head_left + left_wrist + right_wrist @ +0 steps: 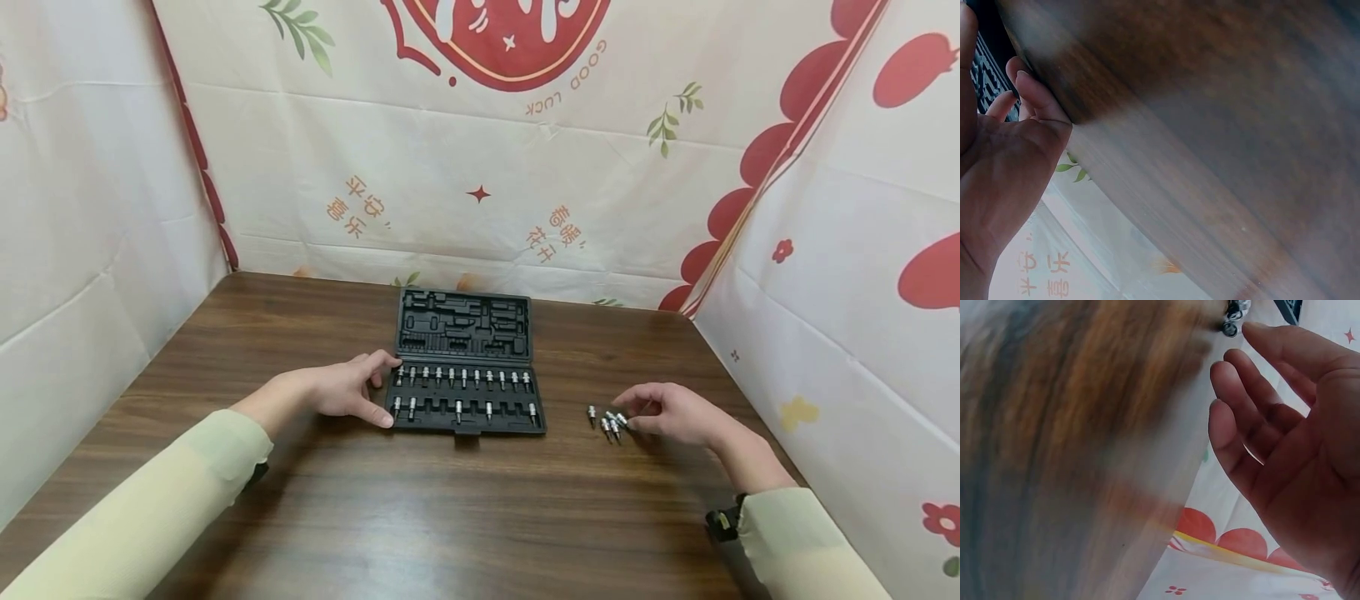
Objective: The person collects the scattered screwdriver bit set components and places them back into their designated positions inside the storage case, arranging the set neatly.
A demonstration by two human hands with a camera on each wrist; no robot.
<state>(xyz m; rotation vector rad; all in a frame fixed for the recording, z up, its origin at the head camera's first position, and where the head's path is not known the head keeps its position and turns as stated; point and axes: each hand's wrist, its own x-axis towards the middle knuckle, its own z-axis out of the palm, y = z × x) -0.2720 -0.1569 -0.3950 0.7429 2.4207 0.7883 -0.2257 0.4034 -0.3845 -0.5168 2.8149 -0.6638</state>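
Note:
In the head view, an opened black plastic case (465, 431) lies on the wooden table, its lid (465, 325) folded back. Two rows of silver bit sockets (458, 410) sit in the base, with gaps in the front row. My left hand (347, 387) rests at the case's left side, thumb at the front corner and index finger by the hinge. Right of the case lies a small group of loose bit sockets (607, 423). Right beside them, my right hand (671, 412) has its fingers loosely bent, thumb tip close to the sockets in the right wrist view.
The brown wooden table (450, 517) ends at the back and sides against hanging printed cloth (480, 150). A dark wrist device (723, 523) is strapped at the right sleeve. The left wrist view shows mostly tabletop, with part of the case at its upper left.

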